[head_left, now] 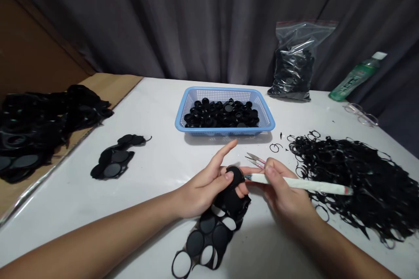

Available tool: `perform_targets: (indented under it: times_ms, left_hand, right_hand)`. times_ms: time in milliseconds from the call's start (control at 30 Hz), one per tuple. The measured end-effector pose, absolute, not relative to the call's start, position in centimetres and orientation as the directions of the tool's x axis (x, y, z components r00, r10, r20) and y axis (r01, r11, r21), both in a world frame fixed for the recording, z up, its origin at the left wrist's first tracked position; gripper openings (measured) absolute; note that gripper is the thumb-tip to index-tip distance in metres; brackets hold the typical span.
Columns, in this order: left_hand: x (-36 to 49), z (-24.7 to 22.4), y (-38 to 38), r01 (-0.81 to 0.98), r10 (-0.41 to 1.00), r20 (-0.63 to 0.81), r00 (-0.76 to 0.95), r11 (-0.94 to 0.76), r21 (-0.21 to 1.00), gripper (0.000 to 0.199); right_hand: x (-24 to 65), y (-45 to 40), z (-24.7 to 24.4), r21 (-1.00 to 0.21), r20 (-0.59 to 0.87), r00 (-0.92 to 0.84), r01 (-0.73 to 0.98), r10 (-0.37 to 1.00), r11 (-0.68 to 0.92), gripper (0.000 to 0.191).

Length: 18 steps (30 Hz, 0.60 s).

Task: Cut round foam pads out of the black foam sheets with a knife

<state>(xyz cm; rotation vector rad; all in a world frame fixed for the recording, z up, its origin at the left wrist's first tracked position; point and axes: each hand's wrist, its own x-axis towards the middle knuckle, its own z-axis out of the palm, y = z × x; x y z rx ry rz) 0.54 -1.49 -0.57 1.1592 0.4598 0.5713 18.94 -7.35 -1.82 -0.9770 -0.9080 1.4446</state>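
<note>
My left hand (204,185) grips a black rubber sheet (214,233) of round discs, with the thumb pressed on a disc (235,177) at its top end. The sheet hangs toward me, and several round holes in it show the white table through. In my right hand (283,187) is a slim tool (314,185) with a white-wrapped handle and a reddish end. Its dark tip meets the disc's right edge; the exact shape of the tip is hard to make out. A pair of small scissors (255,159) lies just beyond my right fingers, its grip partly hidden.
A blue basket (225,131) holds many black round pieces. Ring-shaped black scraps (356,183) pile up on the right. Another piece of disc sheet (114,159) and more black sheets (42,126) lie left. Behind are a filled zip bag (294,65), green bottle (356,77) and glasses (362,114).
</note>
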Motion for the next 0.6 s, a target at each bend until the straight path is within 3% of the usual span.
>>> perform_targets:
  times_ms: [267, 600]
  left_hand:
    - [0.54, -1.37, -1.53, -0.195, 0.632, 0.069, 0.772, 0.132, 0.972, 0.062]
    - [0.69, -1.13, -1.47, -0.135, 0.673, 0.045, 0.738, 0.083, 0.987, 0.066]
  right_hand:
    - [18.96, -7.41, -0.92, -0.905, -0.106, -0.056, -0.409, 0.993, -0.119, 0.032]
    - [19.2, -7.5, -1.29, -0.942, -0.067, -0.011, -0.328, 0.998, -0.067, 0.031]
